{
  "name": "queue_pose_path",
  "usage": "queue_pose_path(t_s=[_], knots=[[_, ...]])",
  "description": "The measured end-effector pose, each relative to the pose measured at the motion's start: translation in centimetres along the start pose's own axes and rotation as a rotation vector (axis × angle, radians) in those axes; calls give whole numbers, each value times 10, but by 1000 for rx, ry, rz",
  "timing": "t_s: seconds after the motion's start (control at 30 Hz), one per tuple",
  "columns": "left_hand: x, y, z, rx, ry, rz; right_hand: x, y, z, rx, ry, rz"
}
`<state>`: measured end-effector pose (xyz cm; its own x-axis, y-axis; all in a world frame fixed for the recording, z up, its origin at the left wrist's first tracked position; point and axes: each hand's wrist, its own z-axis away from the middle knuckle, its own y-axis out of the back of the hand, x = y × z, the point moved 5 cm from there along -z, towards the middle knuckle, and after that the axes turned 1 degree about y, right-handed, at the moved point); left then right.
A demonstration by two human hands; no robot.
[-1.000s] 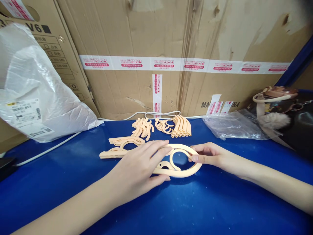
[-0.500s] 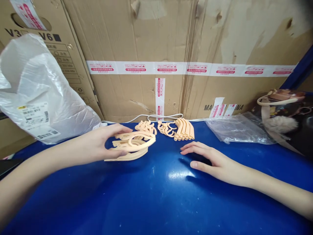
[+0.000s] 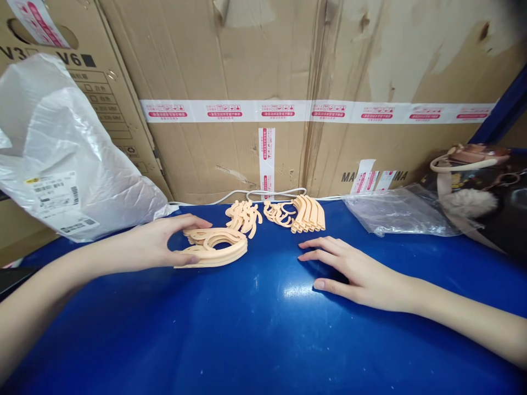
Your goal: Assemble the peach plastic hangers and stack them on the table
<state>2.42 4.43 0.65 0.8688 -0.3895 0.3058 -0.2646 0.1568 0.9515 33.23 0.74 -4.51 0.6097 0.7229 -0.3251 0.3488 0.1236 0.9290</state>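
While the left grip (image 3: 154, 245) loosely clasps the cream stack (image 3: 230, 253), the right grip (image 3: 362, 275) is released

Light, even pressure from both sides should serve best, keeping the layered edges flush. The cream stack lies flat, left of centre on the tabletop (image 3: 263, 329); its long axis runs left to right, rounded end pointing right.

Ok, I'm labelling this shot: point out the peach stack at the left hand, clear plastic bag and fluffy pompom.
Peach stack (image 3: 226, 255): head view, the layered front edge.
Clear plastic bag (image 3: 391, 213): head view, its middle.
Fluffy pompom (image 3: 471, 203): head view, its middle.
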Motion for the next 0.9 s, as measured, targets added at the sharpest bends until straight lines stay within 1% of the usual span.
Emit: queue_pose_path(t_s=[0.1,0.3,0.47,0.53,0.67,0.73,0.8,0.9], knots=[[3,-1,-1,-23,5,0,0,0,0,11,5,-9],[-6,-6,-8,-33,4,-23,0,0,1,-8,-6,3],[-5,-5,-3,-45,44,-7,-1,0,2,-12,-1,22],[-12,-1,-2,-33,64,7,-1,0,2,-14,-3,28],[-35,9,-6,52,48,21,-1,-1,2,-9,-5,19],[-43,10,-8,50,38,-2,-1,-2,1,-9,-5,17],[-45,9,-9,29,32,-13,-2,-1,1,-7,-5,14],[-40,7,-9,17,15,-3,-3,0,1,0,1,5]])
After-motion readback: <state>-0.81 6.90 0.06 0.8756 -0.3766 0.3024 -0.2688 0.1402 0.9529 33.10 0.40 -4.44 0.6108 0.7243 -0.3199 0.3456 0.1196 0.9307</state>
